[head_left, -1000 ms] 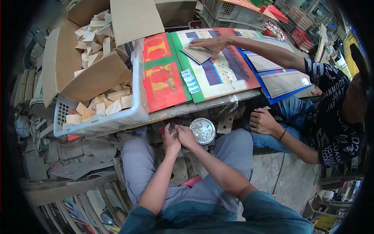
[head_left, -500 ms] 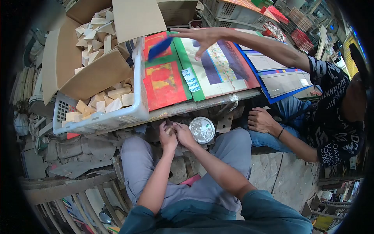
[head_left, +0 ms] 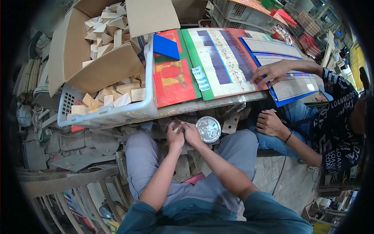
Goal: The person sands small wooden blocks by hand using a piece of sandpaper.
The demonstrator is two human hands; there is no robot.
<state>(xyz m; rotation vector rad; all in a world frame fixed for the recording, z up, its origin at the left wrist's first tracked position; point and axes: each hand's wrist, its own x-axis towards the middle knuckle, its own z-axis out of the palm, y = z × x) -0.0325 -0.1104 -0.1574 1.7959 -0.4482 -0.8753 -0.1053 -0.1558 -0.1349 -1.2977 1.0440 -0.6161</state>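
Observation:
My left hand (head_left: 174,136) and my right hand (head_left: 192,133) meet below the table's front edge, over my knees, and close together on a small pale wooden piece (head_left: 177,128) that is mostly hidden by my fingers. Just right of my right hand sits a round metal tin (head_left: 208,129). Above my hands a white plastic basket (head_left: 113,115) holds several pale wooden blocks (head_left: 117,95).
An open cardboard box (head_left: 97,50) full of wooden blocks rests on the basket. Painted boards (head_left: 218,62) cover the table; a blue board (head_left: 165,46) lies by the basket. A seated person at right touches the boards with one hand (head_left: 269,72). Wooden slats (head_left: 66,187) stand at lower left.
The other person tossed the blue board left onto the table by the basket and drew that arm back to the right. My hands stayed together on the small piece.

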